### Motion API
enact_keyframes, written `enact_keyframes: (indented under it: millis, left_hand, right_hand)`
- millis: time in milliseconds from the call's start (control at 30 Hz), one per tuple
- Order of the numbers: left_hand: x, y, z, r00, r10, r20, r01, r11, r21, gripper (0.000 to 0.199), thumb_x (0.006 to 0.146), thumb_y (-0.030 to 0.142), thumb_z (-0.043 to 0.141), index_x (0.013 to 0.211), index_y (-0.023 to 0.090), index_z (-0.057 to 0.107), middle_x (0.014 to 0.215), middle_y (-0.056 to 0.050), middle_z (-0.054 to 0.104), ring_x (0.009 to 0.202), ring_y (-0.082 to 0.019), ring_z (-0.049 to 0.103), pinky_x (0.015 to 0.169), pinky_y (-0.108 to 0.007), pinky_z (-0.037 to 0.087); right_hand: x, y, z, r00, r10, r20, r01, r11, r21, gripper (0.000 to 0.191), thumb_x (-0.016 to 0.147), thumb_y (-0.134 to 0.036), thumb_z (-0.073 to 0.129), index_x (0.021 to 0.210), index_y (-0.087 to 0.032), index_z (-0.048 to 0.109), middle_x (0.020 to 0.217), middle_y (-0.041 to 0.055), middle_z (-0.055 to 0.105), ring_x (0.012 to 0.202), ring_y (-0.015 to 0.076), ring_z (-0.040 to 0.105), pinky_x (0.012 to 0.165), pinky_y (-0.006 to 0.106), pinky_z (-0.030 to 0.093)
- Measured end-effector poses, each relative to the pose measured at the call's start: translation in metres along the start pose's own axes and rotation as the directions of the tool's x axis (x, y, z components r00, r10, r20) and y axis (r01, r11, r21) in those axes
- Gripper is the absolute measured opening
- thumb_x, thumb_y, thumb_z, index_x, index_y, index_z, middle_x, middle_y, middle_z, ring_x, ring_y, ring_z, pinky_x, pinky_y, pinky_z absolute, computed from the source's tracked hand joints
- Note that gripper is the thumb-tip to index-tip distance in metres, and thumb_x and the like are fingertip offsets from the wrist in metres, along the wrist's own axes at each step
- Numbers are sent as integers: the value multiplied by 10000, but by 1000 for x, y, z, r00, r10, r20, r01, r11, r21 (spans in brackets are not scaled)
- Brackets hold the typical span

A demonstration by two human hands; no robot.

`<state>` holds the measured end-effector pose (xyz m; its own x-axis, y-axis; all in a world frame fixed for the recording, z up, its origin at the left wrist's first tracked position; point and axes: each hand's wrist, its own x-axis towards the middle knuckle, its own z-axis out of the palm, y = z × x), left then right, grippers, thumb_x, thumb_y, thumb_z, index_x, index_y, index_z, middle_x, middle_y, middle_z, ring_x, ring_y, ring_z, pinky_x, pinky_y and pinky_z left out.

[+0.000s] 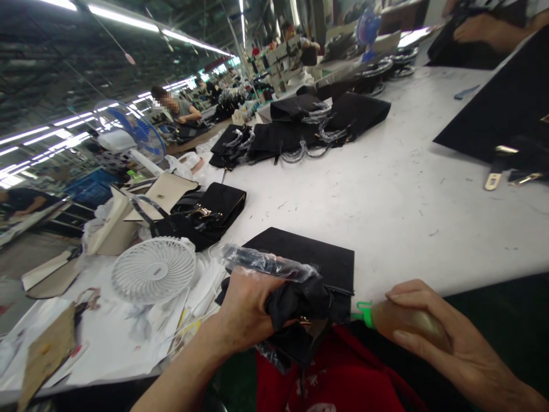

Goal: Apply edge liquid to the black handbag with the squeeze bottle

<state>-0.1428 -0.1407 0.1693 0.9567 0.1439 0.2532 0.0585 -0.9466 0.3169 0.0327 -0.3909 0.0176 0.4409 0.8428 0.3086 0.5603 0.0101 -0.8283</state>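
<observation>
A black handbag lies at the table's near edge, its plastic-wrapped handle crossing over the top. My left hand is closed round the bunched black material of the bag beneath that handle. In my right hand is a squeeze bottle of brownish liquid, lying on its side with its green cap toward the bag. The nozzle's tip is close to the bag's right edge; whether it touches I cannot tell.
A white fan lies on the left, beside black and cream handbags. More black bags with wrapped handles are piled at the back. At right is a large black bag with gold fittings; a co-worker's hand is behind it.
</observation>
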Motion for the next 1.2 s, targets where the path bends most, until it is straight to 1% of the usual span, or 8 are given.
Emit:
enact_keyframes:
  millis: [167,333,500,667,767,967,1100,1200]
  left_hand:
    - [-2,-1,2,1000,6,-6,-6,999,-37,132,788,339,703,796,208,709,741,-31,695,682,-187,613,635,-302,465]
    - [-1,0,1,1000,13,-17,-14,999,-30,144,817,322,664,748,198,685,707,-32,675,646,-176,598,608,-292,451]
    - [-1,1,1,1000,14,-5,-14,1000,-14,173,835,344,666,740,199,680,669,-17,640,609,-161,560,595,-280,427]
    - [-2,0,2,1000,3,9,-2,1000,-31,131,814,315,677,751,201,679,652,-4,600,595,-152,522,578,-269,398]
    - [-4,-1,4,1000,-7,2,7,998,-65,99,768,271,689,717,193,656,646,1,587,588,-144,510,563,-261,372]
    - [-3,0,6,1000,4,18,-3,1000,-28,67,763,264,681,743,201,672,633,8,561,574,-139,472,553,-262,340]
    - [-3,1,5,1000,8,14,-8,1000,-12,139,830,314,644,757,198,670,629,6,549,578,-144,478,554,-268,361]
    - [-4,1,6,999,30,10,-30,999,-16,92,825,287,658,805,200,679,651,11,556,580,-140,483,555,-266,359]
  right_hand:
    - [-5,2,0,999,35,-17,-36,999,-17,314,942,-363,668,1230,-312,554,1196,10,618,1070,138,660,914,162,554]
    - [-4,4,-4,998,48,-48,-49,998,-33,315,920,-409,688,1193,-292,583,1141,26,642,990,161,688,825,179,589]
    - [1,2,-4,985,58,-163,-72,994,-85,291,911,-453,682,1144,-292,612,1113,19,645,971,156,690,815,170,581]
    - [1,-7,1,995,19,-93,-23,999,-41,266,915,-417,676,1146,-298,615,1087,22,668,951,173,708,802,198,604]
    - [-1,-10,2,994,10,-112,-18,998,-62,279,913,-417,677,1157,-294,619,1119,36,662,993,193,702,821,219,611]
    - [-5,-6,2,999,26,-35,-27,999,-37,309,919,-423,676,1188,-295,594,1147,33,648,1015,175,690,835,187,599]
    - [-6,-4,4,994,49,-96,-57,995,-87,303,912,-429,680,1174,-297,605,1151,32,646,1018,175,686,869,197,594]
    - [-11,-6,6,994,71,-88,-77,995,-59,320,895,-443,691,1168,-294,614,1164,42,654,1012,194,699,848,210,609]
